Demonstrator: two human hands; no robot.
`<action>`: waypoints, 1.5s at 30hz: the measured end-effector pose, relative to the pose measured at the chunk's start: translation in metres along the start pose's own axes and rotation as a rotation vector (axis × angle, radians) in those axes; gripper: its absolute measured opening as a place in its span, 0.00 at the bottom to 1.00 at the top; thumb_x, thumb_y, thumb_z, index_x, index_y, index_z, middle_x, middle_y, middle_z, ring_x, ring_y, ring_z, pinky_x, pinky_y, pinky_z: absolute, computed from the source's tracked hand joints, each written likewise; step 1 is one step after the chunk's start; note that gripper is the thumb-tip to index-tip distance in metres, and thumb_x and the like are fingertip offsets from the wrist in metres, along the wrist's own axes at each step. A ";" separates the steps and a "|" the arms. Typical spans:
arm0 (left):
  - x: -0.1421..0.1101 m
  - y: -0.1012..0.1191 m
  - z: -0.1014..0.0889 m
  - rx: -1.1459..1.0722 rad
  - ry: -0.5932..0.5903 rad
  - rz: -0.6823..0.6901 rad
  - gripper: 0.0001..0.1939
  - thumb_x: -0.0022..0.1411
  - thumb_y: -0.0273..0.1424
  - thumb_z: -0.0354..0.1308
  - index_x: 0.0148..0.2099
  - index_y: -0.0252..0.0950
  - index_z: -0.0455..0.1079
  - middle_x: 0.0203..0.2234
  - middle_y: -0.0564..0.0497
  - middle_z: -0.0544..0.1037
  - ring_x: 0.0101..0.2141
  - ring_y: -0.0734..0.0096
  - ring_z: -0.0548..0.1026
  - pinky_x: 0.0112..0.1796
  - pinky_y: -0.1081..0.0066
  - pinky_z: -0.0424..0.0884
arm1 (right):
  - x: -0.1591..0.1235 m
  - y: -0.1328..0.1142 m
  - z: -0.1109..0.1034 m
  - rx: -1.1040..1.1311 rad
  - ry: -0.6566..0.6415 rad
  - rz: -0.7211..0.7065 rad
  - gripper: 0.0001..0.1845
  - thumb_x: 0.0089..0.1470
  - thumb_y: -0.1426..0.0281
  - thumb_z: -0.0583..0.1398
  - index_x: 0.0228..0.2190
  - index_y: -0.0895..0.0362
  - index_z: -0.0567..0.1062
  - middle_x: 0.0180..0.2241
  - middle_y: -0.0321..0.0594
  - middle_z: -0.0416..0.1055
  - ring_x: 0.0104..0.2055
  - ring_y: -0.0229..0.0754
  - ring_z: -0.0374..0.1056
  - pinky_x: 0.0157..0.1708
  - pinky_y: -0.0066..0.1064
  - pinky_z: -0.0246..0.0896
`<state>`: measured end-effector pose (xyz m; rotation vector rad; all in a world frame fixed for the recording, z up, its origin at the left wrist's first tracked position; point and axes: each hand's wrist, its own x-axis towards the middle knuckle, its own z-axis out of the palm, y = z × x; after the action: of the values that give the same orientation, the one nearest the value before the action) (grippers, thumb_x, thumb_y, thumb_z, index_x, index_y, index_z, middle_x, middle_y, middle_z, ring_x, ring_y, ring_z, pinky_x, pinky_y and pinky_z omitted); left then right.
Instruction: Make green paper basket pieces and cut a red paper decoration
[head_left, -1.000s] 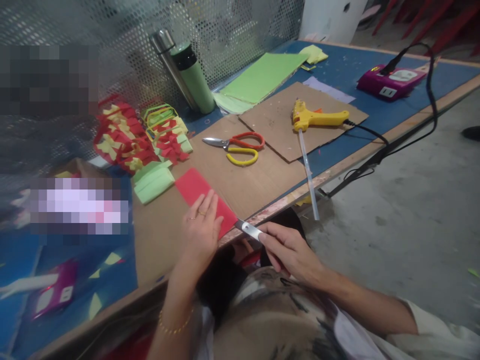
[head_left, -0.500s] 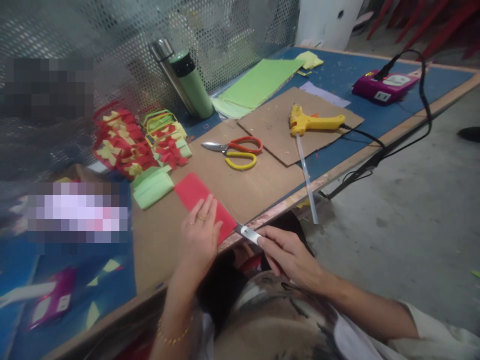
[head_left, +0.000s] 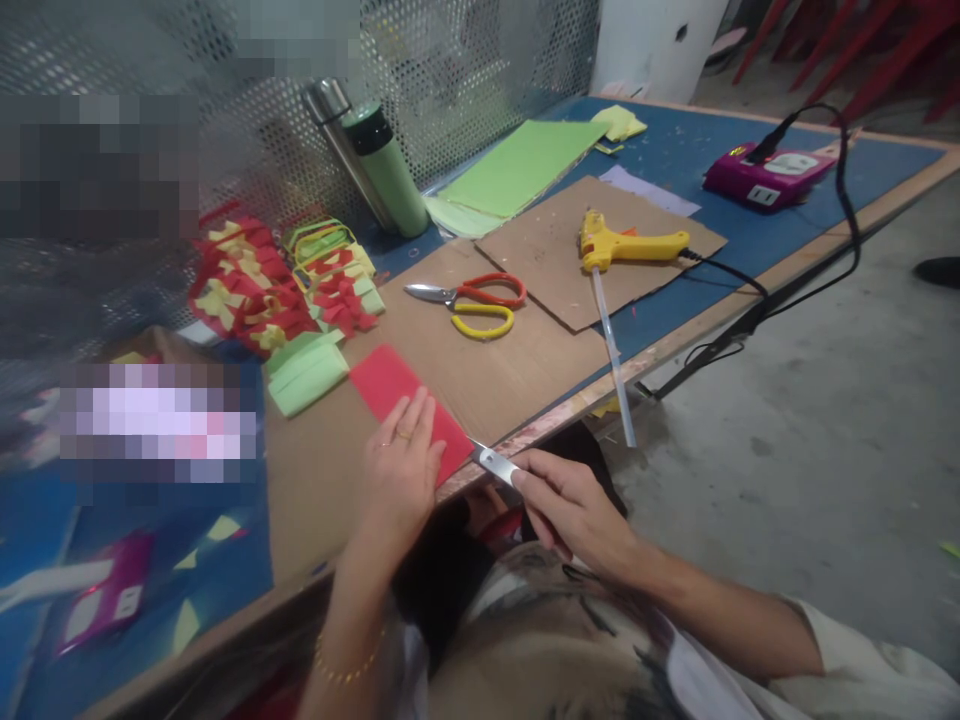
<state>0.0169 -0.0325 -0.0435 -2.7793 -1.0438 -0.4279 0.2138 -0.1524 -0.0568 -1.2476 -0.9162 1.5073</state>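
My left hand (head_left: 405,450) lies flat on a folded sheet of red paper (head_left: 386,380), pressing it against the brown cardboard (head_left: 322,490) near the table's front edge. In my right hand (head_left: 574,505) is a knife (head_left: 496,466) with a silvery holder, its blade pointing left. The blade meets the right edge of the red paper; whether it lies inside the fold I cannot tell. Folded light green paper (head_left: 307,375) rests left of the red paper. Scissors (head_left: 487,305) with red and yellow handles lie beyond my hands.
A yellow glue gun (head_left: 634,245) sits on a cardboard piece (head_left: 540,250), its glue stick overhanging the edge. Behind are green sheets (head_left: 525,165), two bottles (head_left: 386,170) and red-and-yellow paper crafts (head_left: 251,285). Purple power strips (head_left: 765,178) stand at both ends, one with a trailing cord.
The knife has shifted slightly left and up along the red paper's edge, and more of its thin blade tip shows. My left hand stays nearly in place.
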 end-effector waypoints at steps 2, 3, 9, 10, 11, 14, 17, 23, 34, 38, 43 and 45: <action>0.001 0.000 0.000 -0.010 -0.003 -0.002 0.26 0.75 0.34 0.45 0.71 0.33 0.60 0.64 0.38 0.71 0.63 0.51 0.69 0.57 0.54 0.68 | 0.000 0.000 0.002 0.010 -0.006 0.002 0.21 0.63 0.51 0.53 0.32 0.55 0.69 0.11 0.23 0.58 0.10 0.29 0.49 0.11 0.21 0.42; 0.001 0.000 0.000 -0.012 -0.002 -0.004 0.26 0.75 0.34 0.45 0.70 0.33 0.60 0.64 0.38 0.71 0.63 0.50 0.69 0.57 0.53 0.68 | 0.000 0.001 0.002 0.018 -0.007 0.002 0.21 0.63 0.50 0.53 0.32 0.55 0.69 0.11 0.23 0.59 0.10 0.29 0.49 0.11 0.21 0.41; -0.002 0.000 -0.004 -0.043 -0.020 0.030 0.26 0.75 0.33 0.44 0.71 0.33 0.59 0.65 0.37 0.69 0.64 0.51 0.67 0.59 0.53 0.68 | -0.008 0.004 0.001 0.042 -0.021 0.008 0.22 0.63 0.49 0.54 0.34 0.56 0.71 0.11 0.23 0.58 0.10 0.29 0.48 0.12 0.22 0.42; -0.003 0.000 -0.006 -0.050 -0.028 0.047 0.26 0.75 0.33 0.44 0.71 0.33 0.59 0.65 0.37 0.69 0.65 0.52 0.67 0.59 0.53 0.67 | -0.009 0.005 0.000 0.050 -0.033 0.020 0.23 0.63 0.49 0.54 0.34 0.56 0.71 0.11 0.23 0.58 0.10 0.29 0.48 0.12 0.22 0.42; -0.004 0.000 -0.008 -0.059 -0.035 0.064 0.26 0.75 0.32 0.44 0.71 0.33 0.58 0.65 0.37 0.69 0.65 0.52 0.66 0.59 0.53 0.67 | -0.010 0.006 0.000 0.060 -0.045 0.035 0.23 0.63 0.49 0.54 0.35 0.57 0.71 0.11 0.23 0.58 0.10 0.29 0.48 0.12 0.22 0.42; -0.006 0.001 -0.014 -0.096 -0.052 0.075 0.27 0.75 0.33 0.46 0.72 0.33 0.53 0.65 0.37 0.69 0.66 0.53 0.66 0.60 0.54 0.67 | -0.011 0.008 0.001 0.098 -0.083 0.081 0.24 0.61 0.48 0.55 0.36 0.57 0.71 0.11 0.23 0.59 0.10 0.29 0.48 0.11 0.22 0.42; -0.006 0.002 -0.017 -0.125 -0.053 0.028 0.28 0.75 0.33 0.47 0.72 0.32 0.52 0.65 0.34 0.68 0.66 0.53 0.66 0.61 0.54 0.67 | -0.011 0.006 0.004 0.110 -0.152 0.097 0.25 0.60 0.46 0.55 0.38 0.56 0.69 0.12 0.24 0.62 0.09 0.30 0.51 0.11 0.21 0.43; -0.007 0.004 -0.014 -0.158 -0.038 -0.014 0.18 0.74 0.33 0.49 0.62 0.36 0.63 0.64 0.36 0.70 0.65 0.52 0.67 0.60 0.50 0.68 | -0.009 0.004 0.008 0.073 -0.262 0.084 0.26 0.62 0.46 0.54 0.40 0.56 0.68 0.15 0.27 0.67 0.11 0.31 0.59 0.12 0.20 0.49; -0.008 0.003 -0.012 -0.167 -0.042 -0.026 0.18 0.74 0.34 0.48 0.61 0.36 0.63 0.64 0.36 0.70 0.65 0.51 0.67 0.60 0.50 0.68 | -0.011 0.004 0.006 0.076 -0.169 0.066 0.22 0.64 0.51 0.53 0.42 0.57 0.70 0.15 0.27 0.67 0.11 0.32 0.60 0.12 0.20 0.50; -0.008 0.003 -0.012 -0.162 -0.034 -0.026 0.17 0.74 0.34 0.48 0.61 0.35 0.64 0.64 0.35 0.70 0.65 0.51 0.67 0.59 0.50 0.68 | -0.013 0.005 0.006 0.082 -0.175 0.076 0.23 0.64 0.50 0.53 0.43 0.58 0.70 0.15 0.26 0.67 0.11 0.32 0.60 0.12 0.20 0.50; -0.007 0.004 -0.013 -0.176 -0.053 -0.039 0.18 0.73 0.34 0.48 0.61 0.37 0.65 0.64 0.36 0.70 0.65 0.51 0.67 0.60 0.49 0.67 | -0.012 0.007 0.011 0.110 -0.171 0.084 0.26 0.63 0.47 0.53 0.44 0.57 0.70 0.14 0.26 0.67 0.11 0.32 0.59 0.11 0.20 0.50; -0.007 0.004 -0.012 -0.174 -0.049 -0.043 0.18 0.73 0.34 0.48 0.61 0.37 0.65 0.64 0.36 0.70 0.65 0.51 0.67 0.60 0.50 0.68 | -0.010 0.008 0.014 0.102 -0.170 0.070 0.27 0.63 0.45 0.52 0.43 0.57 0.69 0.14 0.26 0.66 0.10 0.32 0.59 0.11 0.20 0.49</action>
<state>0.0117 -0.0424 -0.0340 -2.9381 -1.1302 -0.4801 0.1992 -0.1644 -0.0590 -1.1000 -0.9007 1.7150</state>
